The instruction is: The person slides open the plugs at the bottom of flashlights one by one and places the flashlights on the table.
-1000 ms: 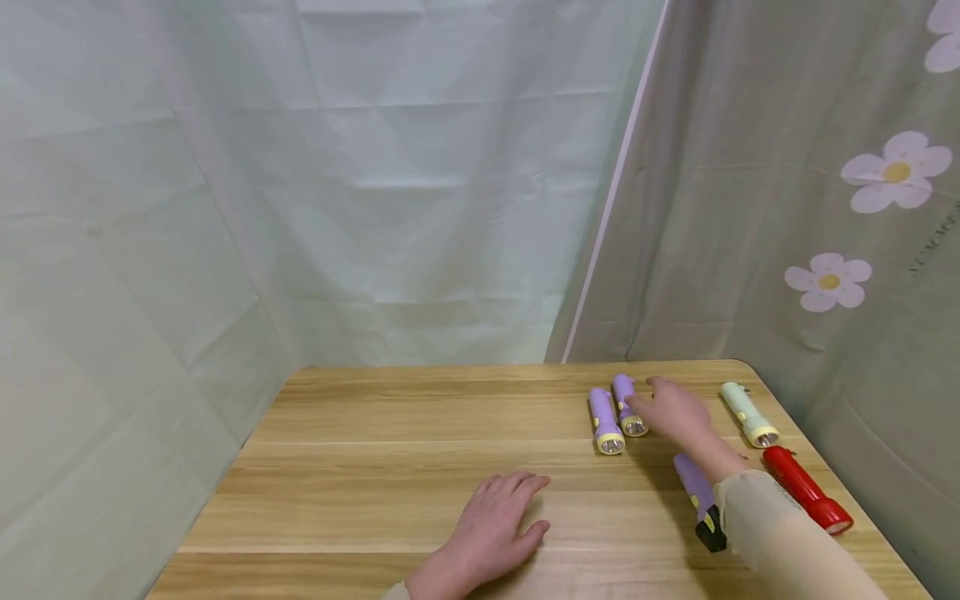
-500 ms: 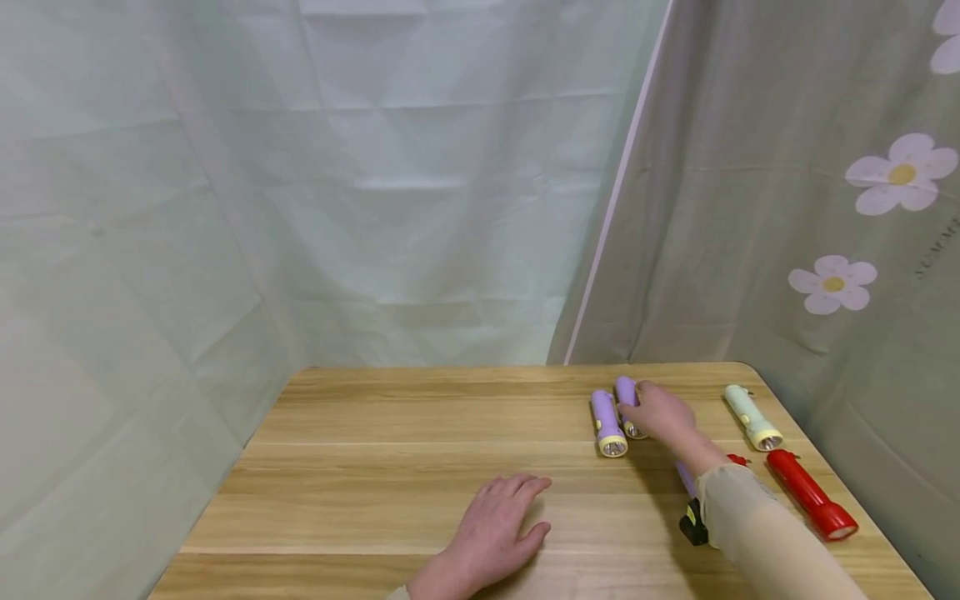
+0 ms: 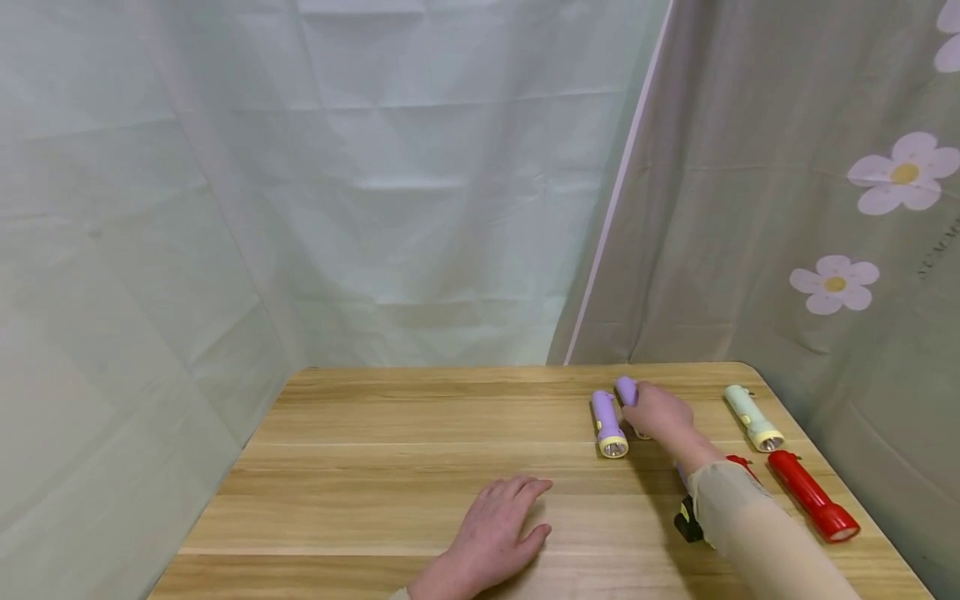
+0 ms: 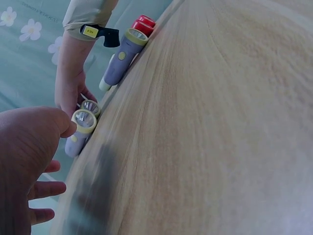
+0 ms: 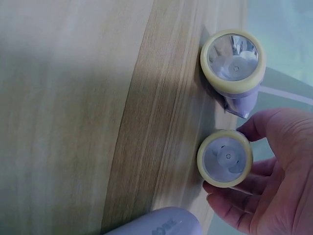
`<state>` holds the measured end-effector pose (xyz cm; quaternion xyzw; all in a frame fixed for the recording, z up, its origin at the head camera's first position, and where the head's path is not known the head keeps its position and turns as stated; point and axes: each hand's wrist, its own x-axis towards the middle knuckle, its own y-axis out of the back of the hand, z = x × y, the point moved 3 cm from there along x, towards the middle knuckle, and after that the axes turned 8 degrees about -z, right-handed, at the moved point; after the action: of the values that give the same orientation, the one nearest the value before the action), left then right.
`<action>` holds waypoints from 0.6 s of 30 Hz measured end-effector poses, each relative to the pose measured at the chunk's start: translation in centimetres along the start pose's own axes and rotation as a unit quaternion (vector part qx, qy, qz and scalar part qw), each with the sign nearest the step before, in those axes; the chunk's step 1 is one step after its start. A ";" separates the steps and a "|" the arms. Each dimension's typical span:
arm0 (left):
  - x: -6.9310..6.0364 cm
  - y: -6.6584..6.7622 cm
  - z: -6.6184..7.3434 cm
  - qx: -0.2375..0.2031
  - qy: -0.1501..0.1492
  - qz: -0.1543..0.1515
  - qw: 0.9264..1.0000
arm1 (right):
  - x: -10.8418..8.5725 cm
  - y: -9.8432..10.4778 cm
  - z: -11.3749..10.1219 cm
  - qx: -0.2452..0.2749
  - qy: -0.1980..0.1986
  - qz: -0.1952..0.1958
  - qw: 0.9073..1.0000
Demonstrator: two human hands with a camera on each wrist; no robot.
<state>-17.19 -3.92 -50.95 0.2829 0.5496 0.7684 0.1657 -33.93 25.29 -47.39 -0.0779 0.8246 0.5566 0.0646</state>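
My right hand holds a purple flashlight with a pale yellow rim, lying near the table's back right. In the right wrist view, the thumb and fingers curl round its body behind the lens. Just left of it lies a second purple flashlight, apart from the hand. My left hand is at the front middle of the table, fingers relaxed and holding nothing. A third purple flashlight is mostly hidden under my right forearm in the head view.
At the right edge lie a pale green flashlight and a red flashlight. Another red flashlight shows partly behind the right sleeve. A black wrist mount hangs below that sleeve. Curtains stand behind the wooden table.
My right hand has come down over the rear purple flashlight from its right and its fingers have closed round it. My left hand has stayed in place.
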 end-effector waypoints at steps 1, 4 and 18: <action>0.0 0.0 0.0 0.000 0.000 0.000 1.000 | 0.1 0.0 0.0 -0.001 -0.003 -0.001 1.000; 0.0 -0.1 0.0 0.002 0.000 -0.001 1.000 | 0.3 -0.1 0.0 -0.007 -0.009 -0.004 1.000; -0.1 -0.1 -0.1 -0.003 0.013 -0.016 1.000 | 0.6 -0.4 -0.4 -0.032 -0.011 0.000 0.999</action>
<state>-17.17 -4.02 -51.04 0.2637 0.5537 0.7710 0.1714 -34.48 24.78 -47.72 -0.0740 0.8055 0.5836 0.0709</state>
